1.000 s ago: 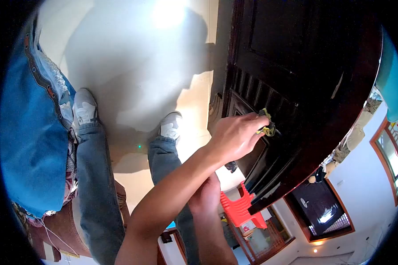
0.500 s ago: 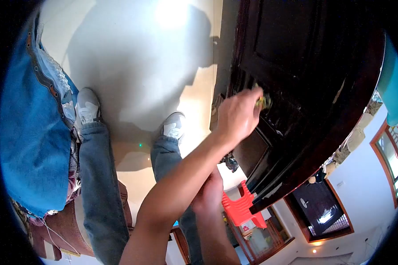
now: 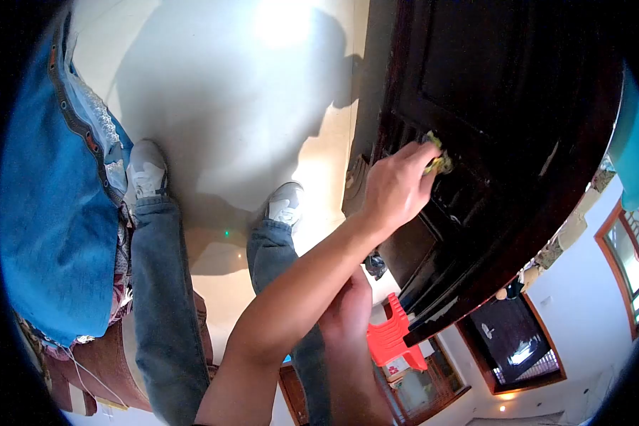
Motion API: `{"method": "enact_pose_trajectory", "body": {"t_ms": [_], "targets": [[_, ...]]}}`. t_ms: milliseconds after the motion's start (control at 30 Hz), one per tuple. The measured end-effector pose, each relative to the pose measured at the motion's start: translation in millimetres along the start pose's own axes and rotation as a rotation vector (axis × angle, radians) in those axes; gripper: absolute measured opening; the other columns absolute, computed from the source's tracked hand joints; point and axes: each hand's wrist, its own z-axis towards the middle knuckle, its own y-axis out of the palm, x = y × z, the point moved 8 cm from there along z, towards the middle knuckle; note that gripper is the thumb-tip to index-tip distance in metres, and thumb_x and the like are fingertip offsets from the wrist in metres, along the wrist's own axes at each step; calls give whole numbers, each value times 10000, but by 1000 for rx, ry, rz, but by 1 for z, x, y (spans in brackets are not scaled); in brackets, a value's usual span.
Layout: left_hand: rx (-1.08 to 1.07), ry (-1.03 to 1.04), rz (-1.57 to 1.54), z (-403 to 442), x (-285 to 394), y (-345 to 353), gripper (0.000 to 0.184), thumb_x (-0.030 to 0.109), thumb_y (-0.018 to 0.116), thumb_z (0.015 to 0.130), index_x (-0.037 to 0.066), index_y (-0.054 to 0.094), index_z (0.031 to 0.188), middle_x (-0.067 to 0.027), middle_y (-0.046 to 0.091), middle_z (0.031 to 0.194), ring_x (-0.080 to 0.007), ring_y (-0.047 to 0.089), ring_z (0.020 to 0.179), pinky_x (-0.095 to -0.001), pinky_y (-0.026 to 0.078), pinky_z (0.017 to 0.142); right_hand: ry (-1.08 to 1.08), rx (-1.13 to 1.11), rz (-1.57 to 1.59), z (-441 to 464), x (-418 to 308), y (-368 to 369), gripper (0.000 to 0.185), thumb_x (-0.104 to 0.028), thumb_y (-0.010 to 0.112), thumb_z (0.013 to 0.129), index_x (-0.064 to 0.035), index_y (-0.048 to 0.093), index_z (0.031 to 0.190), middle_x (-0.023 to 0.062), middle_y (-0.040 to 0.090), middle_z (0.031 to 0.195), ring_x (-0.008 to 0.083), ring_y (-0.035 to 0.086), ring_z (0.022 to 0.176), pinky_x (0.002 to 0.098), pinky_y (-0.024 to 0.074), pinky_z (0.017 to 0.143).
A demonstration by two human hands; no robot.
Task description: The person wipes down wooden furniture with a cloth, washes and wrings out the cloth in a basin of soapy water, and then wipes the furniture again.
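My left hand (image 3: 399, 183) reaches across to the right with a small, crumpled yellow-green cloth (image 3: 440, 163) pinched in its fingers. The cloth is at the carved front of a dark wooden cabinet (image 3: 468, 78) and seems to touch it. Behind the left forearm, my right hand (image 3: 351, 302) is low beside my leg in grey jeans (image 3: 270, 252). The forearm covers part of it, and its fingers do not show clearly.
My shoes (image 3: 285, 202) stand on the pale, shiny floor (image 3: 213, 85). Blue fabric (image 3: 57, 227) hangs at the left. A red plastic chair (image 3: 390, 334) and a dark bag-like bundle (image 3: 375, 266) are past my arms. Teal cloth (image 3: 632, 135) lies at the cabinet's far edge.
The whole view has shifted slightly right. My left hand has moved a little along the cabinet front, and the cloth shows more plainly. My right hand stays beside the leg.
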Motion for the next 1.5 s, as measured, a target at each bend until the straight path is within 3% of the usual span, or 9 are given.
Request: {"method": "enact_pose_trajectory", "body": {"t_ms": [367,533,600,700,833,967,1100,1433,1500], "targets": [[69,-73,13,14,-20,-6,186,95,700,889,50,651,1063,-181,721,1017,-395,711,912,-440,571,772,28,-41,81,1,-4,6,352,-194,464,968,26,617,1196,170,686,1193,329,648,1097,478,485,1028],[-138,-65,113,-30,-41,10,246,99,717,884,43,676,1120,-174,736,1035,-331,744,896,-430,604,787,286,-113,136,2,25,-3,322,-179,480,960,6,614,1188,151,688,1194,309,641,1125,458,478,1036],[-214,-89,177,-13,-44,15,262,103,726,879,57,683,1134,-168,741,1032,-317,749,849,-435,607,768,136,-89,70,0,11,2,308,-169,492,956,-9,613,1189,145,685,1206,299,639,1129,450,472,1041],[71,-76,184,20,-10,-8,233,78,708,878,26,660,1100,-182,730,1041,-361,734,856,-433,590,733,1,-144,74,0,-5,15,293,-146,507,947,-29,612,1195,139,678,1213,288,634,1132,442,468,1044],[26,-80,77,-17,-38,6,260,99,722,874,50,660,1121,-191,723,1062,-388,726,892,-439,581,753,139,-128,92,7,3,-7,301,-157,510,949,-34,609,1206,139,673,1199,296,634,1123,461,465,1045],[-139,-387,221,-32,-74,11,318,167,744,889,62,699,1185,-190,746,1063,-378,735,919,-449,579,828,236,-81,85,4,12,-7,336,-216,540,951,-39,611,1227,135,670,1197,293,624,1123,462,454,1049],[167,-128,164,17,-53,-5,302,158,735,897,78,714,1187,-189,747,1067,-378,733,936,-437,571,825,-6,-147,-46,3,-20,9,398,-267,577,941,-41,606,1267,99,662,1225,256,595,1155,404,424,1053],[-142,-144,220,4,-60,2,270,170,740,884,43,710,1120,-194,741,1006,-396,723,910,-444,572,790,15,-145,-120,-2,-16,11,492,-244,617,936,-35,524,1372,80,636,1251,221,571,1169,389,407,1036],[90,-119,181,26,-50,-10,282,167,732,887,55,709,1145,-197,740,1023,-401,721,914,-453,570,779,-79,-151,-152,-7,-27,25,441,-177,609,950,6,522,1342,105,617,1249,219,576,1148,380,429,1021]]}}
